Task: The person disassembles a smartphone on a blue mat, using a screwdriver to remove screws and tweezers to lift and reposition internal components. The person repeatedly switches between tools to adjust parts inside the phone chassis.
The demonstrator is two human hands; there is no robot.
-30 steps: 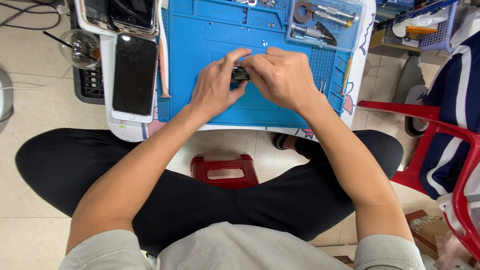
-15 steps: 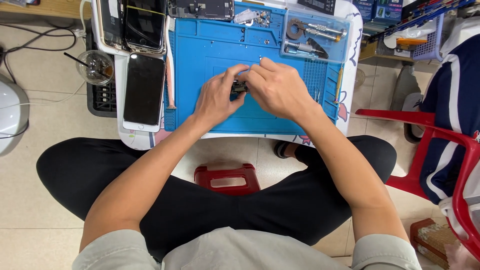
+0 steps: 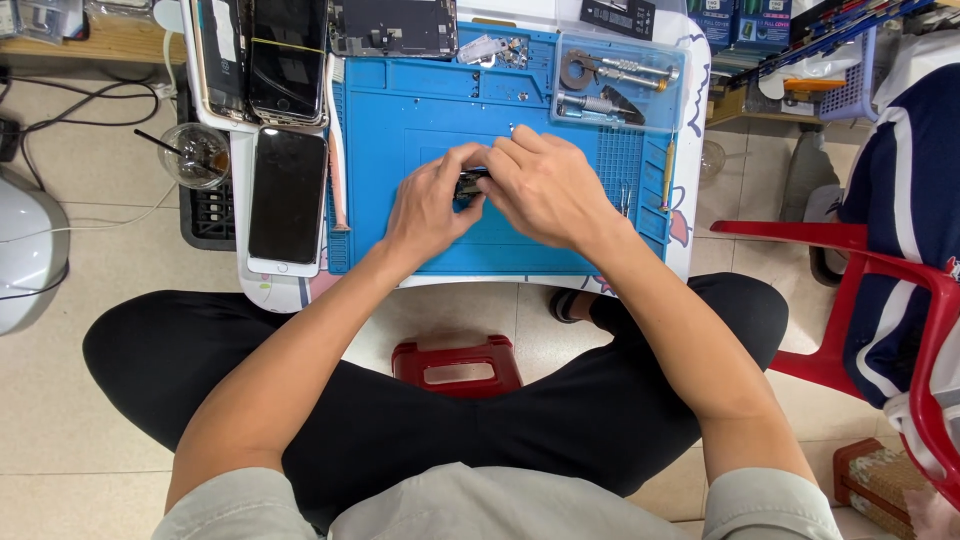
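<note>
Over the blue mat (image 3: 420,120) on the white table (image 3: 690,200), a small dark part (image 3: 468,186) is pinched between the left hand (image 3: 428,205) and right hand (image 3: 545,190), both closed on it. It is judged light, stiff and fragile, best gripped by its edges.

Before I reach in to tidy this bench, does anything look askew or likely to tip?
Mostly orderly. The white-framed phone lies off the blue mat, its lower end near the small table's front edge. Both the left hand and right hand pinch a small dark part over the mat.
</note>
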